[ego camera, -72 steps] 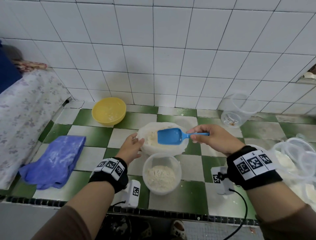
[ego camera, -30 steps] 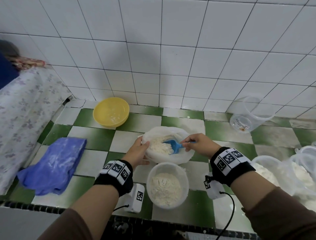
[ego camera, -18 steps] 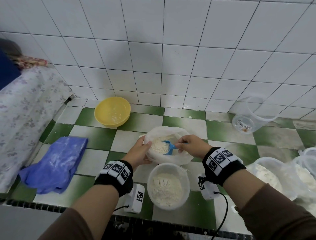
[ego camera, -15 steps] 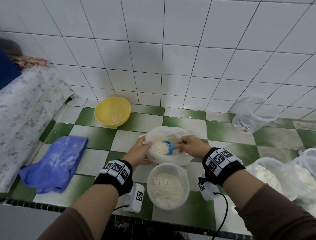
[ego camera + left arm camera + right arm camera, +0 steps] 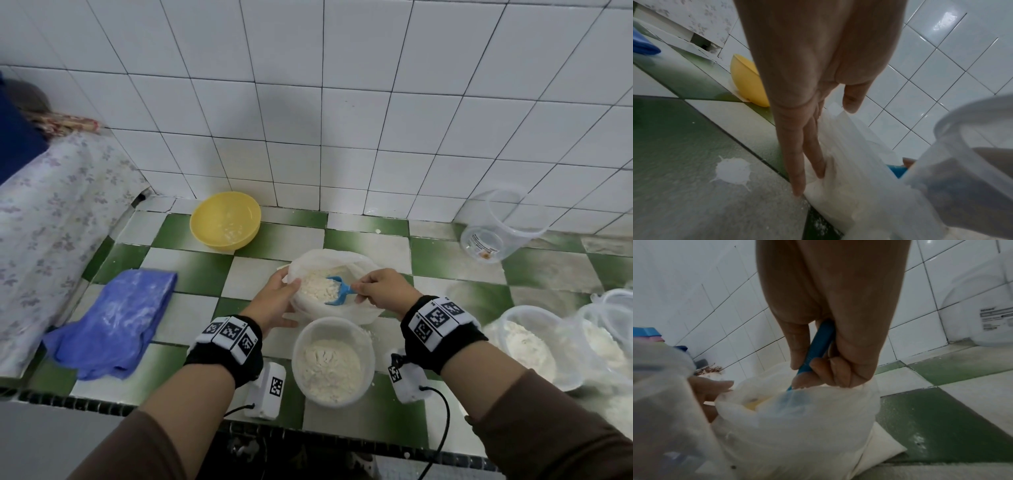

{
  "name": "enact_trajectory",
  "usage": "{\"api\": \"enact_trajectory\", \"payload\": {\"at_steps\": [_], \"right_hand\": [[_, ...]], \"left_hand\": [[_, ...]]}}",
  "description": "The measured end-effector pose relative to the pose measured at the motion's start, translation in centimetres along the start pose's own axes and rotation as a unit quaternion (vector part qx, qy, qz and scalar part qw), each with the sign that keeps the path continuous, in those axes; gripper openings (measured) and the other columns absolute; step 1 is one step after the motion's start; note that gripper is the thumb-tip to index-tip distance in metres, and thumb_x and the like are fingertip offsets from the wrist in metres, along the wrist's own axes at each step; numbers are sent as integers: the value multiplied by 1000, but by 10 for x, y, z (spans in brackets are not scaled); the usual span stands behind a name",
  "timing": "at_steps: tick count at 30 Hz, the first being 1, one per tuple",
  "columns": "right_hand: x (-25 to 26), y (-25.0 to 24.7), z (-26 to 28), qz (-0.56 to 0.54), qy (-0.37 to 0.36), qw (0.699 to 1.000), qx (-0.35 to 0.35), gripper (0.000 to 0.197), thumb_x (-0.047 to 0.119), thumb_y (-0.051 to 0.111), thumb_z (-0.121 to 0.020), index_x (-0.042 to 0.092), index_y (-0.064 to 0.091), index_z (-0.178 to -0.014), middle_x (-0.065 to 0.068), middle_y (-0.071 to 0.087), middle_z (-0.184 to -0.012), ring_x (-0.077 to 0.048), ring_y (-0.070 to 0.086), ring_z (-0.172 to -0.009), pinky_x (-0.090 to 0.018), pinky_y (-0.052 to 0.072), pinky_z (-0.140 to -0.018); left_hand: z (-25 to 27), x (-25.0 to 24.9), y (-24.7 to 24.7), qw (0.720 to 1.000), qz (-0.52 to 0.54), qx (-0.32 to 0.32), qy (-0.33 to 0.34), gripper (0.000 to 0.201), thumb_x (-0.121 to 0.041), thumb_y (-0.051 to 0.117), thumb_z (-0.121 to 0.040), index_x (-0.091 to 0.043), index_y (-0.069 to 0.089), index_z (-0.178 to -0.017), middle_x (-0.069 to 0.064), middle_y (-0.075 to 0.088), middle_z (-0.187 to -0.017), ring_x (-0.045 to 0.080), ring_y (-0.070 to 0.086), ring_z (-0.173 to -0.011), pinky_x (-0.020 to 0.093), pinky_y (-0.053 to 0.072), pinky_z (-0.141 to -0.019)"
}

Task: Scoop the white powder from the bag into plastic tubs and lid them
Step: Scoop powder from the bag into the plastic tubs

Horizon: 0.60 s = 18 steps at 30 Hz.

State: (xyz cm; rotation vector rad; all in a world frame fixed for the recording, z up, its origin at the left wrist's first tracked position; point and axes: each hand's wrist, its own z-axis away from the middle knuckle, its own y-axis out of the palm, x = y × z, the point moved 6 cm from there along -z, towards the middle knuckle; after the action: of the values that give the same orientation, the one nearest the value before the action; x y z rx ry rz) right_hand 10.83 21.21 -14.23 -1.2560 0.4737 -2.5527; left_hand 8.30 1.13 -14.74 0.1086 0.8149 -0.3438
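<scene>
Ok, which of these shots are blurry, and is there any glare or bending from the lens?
Head view: sharp, with wall tile lines bowed by the wide lens and a soft shadow on the wall. Left wrist view: glare on the glossy white wall tiles, and the clear plastic tub close by is blurred. Right wrist view: dim, the translucent plastic bag is soft.

Yellow bowl by the tiled wall, blue cloth dusted white at the counter's left, floral fabric beyond
</scene>
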Motion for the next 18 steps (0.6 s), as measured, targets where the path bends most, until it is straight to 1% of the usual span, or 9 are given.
{"api": "enact_trajectory", "payload": {"at_steps": [2, 3, 5, 8, 13, 16, 18], "right_hand": [[-2, -4, 5, -32, 6, 999, -10, 13, 16, 60, -90, 6, 66, -81, -3, 64, -68, -10, 37, -52, -19, 33, -50], [-2, -7, 6, -51, 6, 999, -12, 14, 14, 60, -90, 7, 65, -80, -4, 64, -67, -10, 36, -51, -19, 32, -49], [-2, -12, 12, -88, 0, 996, -17, 15, 12, 59, -90, 8, 64, -76, -6, 63, -66, -11, 35, -50, -19, 30, -45], [1, -23, 24, -136, -6, 990, -22, 14, 12, 60, -89, 6, 65, -77, -6, 63, -62, -11, 35, -50, -18, 28, -44], [9, -39, 46, -179, -20, 984, 2, 7, 7, 60, -87, 5, 66, -85, -5, 64, -58, -10, 35, -48, -15, 27, -41], [12, -46, 58, -195, -37, 980, 19, 8, 5, 60, -85, 4, 67, -85, -6, 63, -57, -11, 38, -48, -16, 29, -42], [11, -48, 66, -199, -45, 978, 29, 8, 5, 61, -84, 3, 68, -85, -8, 63, -57, -13, 40, -52, -19, 31, -48]], "left_hand": [[3, 0, 0, 1000, 3, -2, 5, 45, -27, 48, -100, -31, 32, -142, 6, 55, -128, 30, 60, -111, 55, 50, -92], [4, 0, 0, 1000, 6, -3, 8, 46, -25, 48, -100, -31, 31, -142, 6, 55, -129, 29, 60, -110, 55, 51, -91], [7, 0, 1, 1000, 10, -3, 15, 47, -22, 47, -100, -30, 30, -143, 5, 55, -129, 28, 61, -109, 52, 53, -87], [11, 1, 1, 1000, 8, -7, 22, 49, -20, 48, -100, -29, 28, -145, 3, 55, -129, 26, 61, -108, 47, 55, -80], [17, 6, -1, 1000, 3, -16, 25, 53, -20, 48, -100, -28, 25, -147, 4, 51, -136, 26, 58, -113, 41, 55, -70], [21, 8, -1, 1000, 0, -19, 24, 54, -21, 49, -100, -28, 25, -147, 4, 49, -138, 25, 58, -113, 39, 55, -68], [22, 10, -1, 999, -3, -20, 24, 53, -22, 48, -100, -27, 25, -147, 5, 49, -138, 25, 58, -112, 38, 54, -68]]}}
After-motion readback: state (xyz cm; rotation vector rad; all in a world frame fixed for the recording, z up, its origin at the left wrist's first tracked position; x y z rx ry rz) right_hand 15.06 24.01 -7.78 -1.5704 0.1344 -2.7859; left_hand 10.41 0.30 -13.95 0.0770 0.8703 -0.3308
